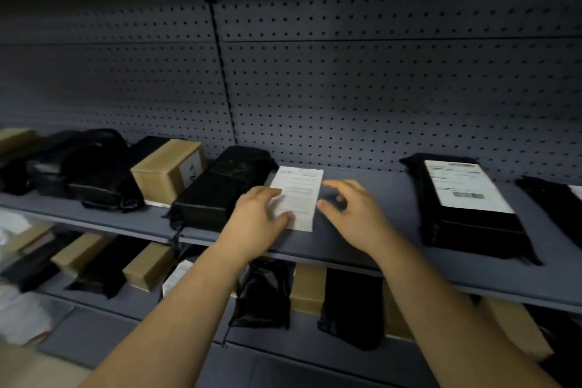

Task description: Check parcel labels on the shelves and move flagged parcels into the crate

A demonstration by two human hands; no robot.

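A white label sheet (299, 195) lies flat on the upper grey shelf (371, 239), between two black parcels. My left hand (258, 217) rests on the sheet's left edge, with its fingers and thumb spread over the paper. My right hand (352, 214) hovers just right of the sheet, fingers apart and curved, holding nothing. A long black parcel (220, 186) lies directly left of the sheet. Another black parcel (466, 208) with a white barcode label on top lies to the right. No crate is in view.
Brown cardboard boxes (167, 170) and black bagged parcels (94, 167) fill the shelf's left part. The lower shelf (132, 302) holds more brown boxes and black bags (264, 290). A pegboard back wall (378, 88) closes the shelf behind. White packages (22, 315) sit at the lower left.
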